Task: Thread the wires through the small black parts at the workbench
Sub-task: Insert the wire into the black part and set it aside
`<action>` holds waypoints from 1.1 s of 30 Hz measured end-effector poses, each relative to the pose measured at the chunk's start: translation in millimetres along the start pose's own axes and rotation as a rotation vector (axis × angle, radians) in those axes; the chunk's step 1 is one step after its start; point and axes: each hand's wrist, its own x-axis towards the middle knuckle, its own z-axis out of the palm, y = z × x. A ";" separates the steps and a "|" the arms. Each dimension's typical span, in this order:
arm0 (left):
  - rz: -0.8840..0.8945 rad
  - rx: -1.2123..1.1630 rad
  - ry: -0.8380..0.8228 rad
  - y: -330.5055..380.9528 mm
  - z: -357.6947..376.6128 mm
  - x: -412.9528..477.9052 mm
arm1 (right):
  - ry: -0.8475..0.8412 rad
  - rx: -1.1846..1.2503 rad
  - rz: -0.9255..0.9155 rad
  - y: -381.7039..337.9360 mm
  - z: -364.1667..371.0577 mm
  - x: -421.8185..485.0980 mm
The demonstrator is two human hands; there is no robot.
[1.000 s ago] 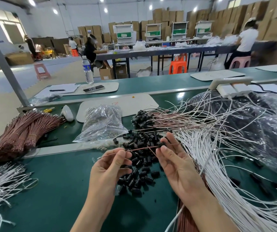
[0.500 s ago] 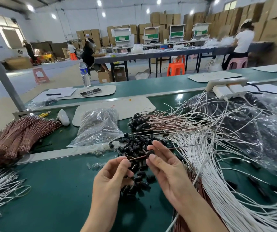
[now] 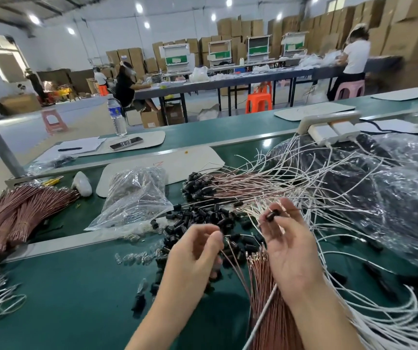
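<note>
No longer joined on one wire as half a second ago: parted now. With the right hand (image 3: pixel 292 251), just right of centre, pinches a small black part (image 3: pixel 272 215) at raised fingertips, with what looks like a thin wire running out of it toward the right. With the left hand (image 3: pixel 192 253), lower centre, sits off that wire and appears to pinch the tip of a brown wire (image 3: pixel 235 270) rising from the brown bundle (image 3: pixel 263 294) at bottom centre.

Reads as one threading likely finished and the next wire being picked out. Leaves plenty to do:
- loose black parts (image 3: pixel 202 215) heaped on the green bench (image 3: pixel 76 299) just above the left hand
- finished brown wires (image 3: pixel 240 184) with black ends fanned across upper centre
- white wires (image 3: pixel 384 322) spread to the lower right

Next, probably, calls for laying the threaded piece with the finished ones and taking a fresh part from the heap.
</note>
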 end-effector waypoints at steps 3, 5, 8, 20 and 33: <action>0.120 0.351 -0.090 3.2 21.0 39.2 | 0.061 -0.059 -0.088 -6.7 -3.5 5.6; 0.203 0.603 -0.129 0.6 34.9 66.3 | 0.062 -0.100 -0.112 -7.3 -5.8 6.6; 0.271 0.907 -0.237 -10.3 51.5 98.6 | 0.072 -0.135 -0.129 -7.1 -8.4 7.0; 0.482 1.051 -0.025 16.0 23.4 119.4 | 0.046 -0.091 -0.080 -8.9 -9.3 6.2; 0.021 1.307 0.519 -49.4 -270.1 54.3 | -0.100 -0.342 -0.043 13.3 2.4 -5.8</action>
